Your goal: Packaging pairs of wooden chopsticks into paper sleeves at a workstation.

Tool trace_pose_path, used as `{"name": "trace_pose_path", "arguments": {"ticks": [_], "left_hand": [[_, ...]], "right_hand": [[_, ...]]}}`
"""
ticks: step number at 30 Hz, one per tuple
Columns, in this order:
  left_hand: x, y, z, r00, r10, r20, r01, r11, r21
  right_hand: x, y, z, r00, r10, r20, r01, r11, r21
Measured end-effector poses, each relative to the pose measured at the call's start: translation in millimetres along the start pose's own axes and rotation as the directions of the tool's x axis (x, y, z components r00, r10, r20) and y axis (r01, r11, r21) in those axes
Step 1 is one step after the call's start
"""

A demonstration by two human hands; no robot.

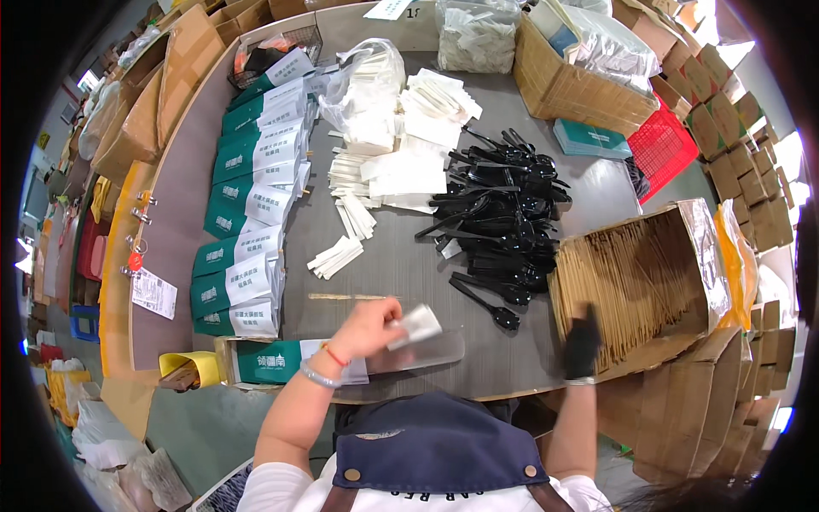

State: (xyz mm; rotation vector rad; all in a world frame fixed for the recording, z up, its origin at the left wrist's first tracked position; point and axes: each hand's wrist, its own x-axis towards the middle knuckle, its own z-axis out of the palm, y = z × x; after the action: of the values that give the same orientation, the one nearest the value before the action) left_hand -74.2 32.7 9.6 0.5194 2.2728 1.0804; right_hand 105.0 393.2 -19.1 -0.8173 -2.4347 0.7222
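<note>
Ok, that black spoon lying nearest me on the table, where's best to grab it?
Probably by the thin handle, coming from above. The spoon lies flat on the table, apart from the pile, bowl end toward you, handle angling up-left with bare table on both sides.

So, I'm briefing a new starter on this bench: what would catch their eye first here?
Probably the black plastic spoons heaped mid-table, dark against the white paper packets beside them. Next, the column of green-and-white sleeves along the left side. Nearer, the left hand holds a small clear packet, while the gloved right hand reaches into the open carton of wooden chopsticks.
</note>
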Motion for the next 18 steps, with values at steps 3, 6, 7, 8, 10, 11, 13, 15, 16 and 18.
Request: {"name": "trace_pose_path", "arguments": {"ticks": [3, 6, 7, 8, 10, 11, 13, 15, 16, 18], "left_hand": [[-25, -4, 17, 0.972, 0.223, 0.068, -0.233, 0.948, 0.216], [-48, -5, 30, 0.901, 0.432, -0.041, -0.376, 0.823, 0.425], [-58, -5, 33, 0.881, 0.46, -0.111, -0.374, 0.822, 0.43], [-65, -13, 37, 0.871, 0.485, -0.077, -0.397, 0.788, 0.47], [-79, -17, 42, 0.88, 0.472, -0.06, -0.366, 0.751, 0.549], [-86, -18, 45, 0.885, 0.464, -0.032, -0.344, 0.7, 0.626], [-96, -25, 48, 0.88, 0.473, -0.045, -0.341, 0.696, 0.632], [-97, -27, 47, 0.874, 0.486, -0.015, -0.371, 0.686, 0.626], [-96, -28, 47, 0.874, 0.486, -0.018, -0.369, 0.686, 0.627], [-94, -29, 44, 0.859, 0.513, 0.004, -0.396, 0.66, 0.639]], "right_hand": [[-4, -80, 46, 0.939, -0.13, 0.318, 0.114, 0.991, 0.07], [4, -91, 71, 0.852, -0.192, 0.487, 0.293, 0.946, -0.14], [4, -91, 73, 0.845, -0.2, 0.496, 0.302, 0.944, -0.135], [5, -91, 73, 0.843, -0.212, 0.494, 0.325, 0.933, -0.155], [8, -91, 69, 0.832, -0.283, 0.477, 0.388, 0.912, -0.135], [7, -96, 68, 0.825, -0.29, 0.485, 0.395, 0.909, -0.129], [1, -115, 60, 0.627, -0.38, 0.68, 0.477, 0.877, 0.05], [-19, -132, 72, 0.492, -0.479, 0.728, 0.49, 0.843, 0.223], [-28, -145, 82, 0.441, -0.455, 0.774, 0.493, 0.843, 0.214], [-37, -154, 86, 0.384, -0.43, 0.817, 0.501, 0.84, 0.207]]}}
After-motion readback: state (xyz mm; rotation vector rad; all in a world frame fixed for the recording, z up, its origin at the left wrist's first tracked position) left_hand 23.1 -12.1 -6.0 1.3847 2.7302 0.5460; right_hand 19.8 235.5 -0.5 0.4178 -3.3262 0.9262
